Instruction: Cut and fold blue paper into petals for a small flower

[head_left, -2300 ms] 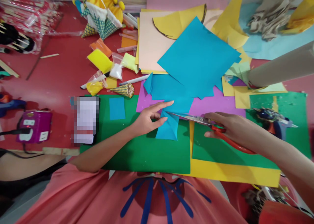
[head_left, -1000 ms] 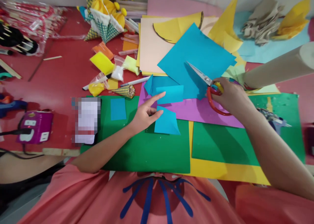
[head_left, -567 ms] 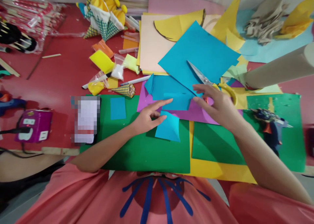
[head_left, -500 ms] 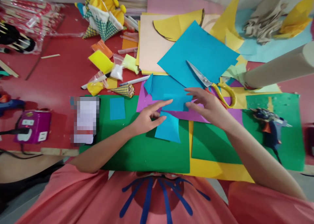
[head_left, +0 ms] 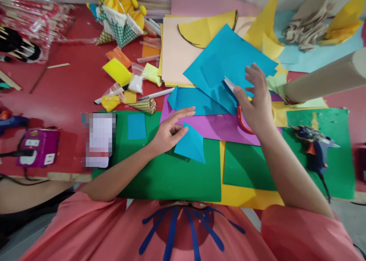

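Note:
My left hand (head_left: 170, 129) pinches a light blue piece of paper (head_left: 191, 143) by its upper corner, the thumb on it and the other fingers stretched forward. The piece stands over a green sheet (head_left: 171, 181). My right hand (head_left: 257, 101) is open, fingers spread, above a pair of scissors (head_left: 242, 120) with red and yellow handles. It covers part of the handles, and whether it touches them I cannot tell. Under the blades lies a large blue sheet (head_left: 240, 51), with a smaller blue piece (head_left: 212, 68) on top. A small blue rectangle (head_left: 136, 126) lies left of my left hand.
A phone (head_left: 100, 139) and a purple power socket box (head_left: 38, 146) are on the left. A glue gun (head_left: 316, 150) lies on the right, below a thick cardboard tube (head_left: 326, 76). Clay packets (head_left: 117, 71), a patterned paper cone (head_left: 145, 105) and stacked sheets (head_left: 174, 51) are behind.
My right hand has moved up and right to the scissors, which have shifted slightly. The smaller blue piece now rests on the large sheet. My left hand and its paper have shifted left.

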A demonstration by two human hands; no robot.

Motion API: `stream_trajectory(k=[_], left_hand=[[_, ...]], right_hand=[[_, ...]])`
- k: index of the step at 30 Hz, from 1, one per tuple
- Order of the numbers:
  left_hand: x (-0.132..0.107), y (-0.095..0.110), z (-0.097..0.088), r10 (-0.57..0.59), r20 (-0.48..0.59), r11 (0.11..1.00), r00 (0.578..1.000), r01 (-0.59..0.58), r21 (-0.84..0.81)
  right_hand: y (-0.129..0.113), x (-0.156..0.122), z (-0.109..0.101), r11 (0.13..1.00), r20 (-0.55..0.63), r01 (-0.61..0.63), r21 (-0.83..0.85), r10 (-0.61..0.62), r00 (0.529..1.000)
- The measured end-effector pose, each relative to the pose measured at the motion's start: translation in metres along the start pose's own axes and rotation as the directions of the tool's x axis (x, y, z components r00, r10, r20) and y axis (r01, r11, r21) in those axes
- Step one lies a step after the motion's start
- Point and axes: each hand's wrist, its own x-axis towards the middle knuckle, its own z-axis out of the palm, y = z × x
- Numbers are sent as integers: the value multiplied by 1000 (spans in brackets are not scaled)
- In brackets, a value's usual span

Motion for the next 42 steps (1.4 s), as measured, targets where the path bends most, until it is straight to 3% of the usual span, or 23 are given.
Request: stream_trajectory(k=[4, 6, 8, 15, 20, 26, 30, 35, 42], left_hand=[[1, 0, 0, 63, -109, 998, 992, -60, 34], [1, -1, 1, 104, -153, 994, 983, -98, 46], [1, -2, 2, 137, -169, 990, 976, -130, 52], [-2, -3, 6, 141, -121, 988, 983, -132, 83], [0, -1, 4, 24, -120, 986, 992, -3, 168], [1, 2, 6, 9, -58, 969, 998, 6, 248], [2, 3, 7, -24, -81, 942, 996, 50, 333], [5, 3, 3, -121, -155, 960, 980, 155, 233], [9, 3, -4, -183, -213, 970, 960, 212, 121]], right_hand=[[-24, -32, 8, 990, 161, 57, 131, -78, 984], [-34, -47, 16, 979, 312, 48, 196, -109, 944], [-39, -57, 25, 972, 362, 60, 225, -140, 922], [-31, -68, 47, 942, 257, -67, 329, -21, 966], [-29, -71, 45, 939, 233, -120, 322, 44, 971], [-30, -76, 48, 921, 263, -57, 386, -50, 964], [-29, -74, 47, 904, 326, -193, 381, 65, 943], [-21, -68, 43, 737, 393, -434, 518, 246, 886], [-7, -60, 38, 628, 339, -472, 619, 329, 881]])
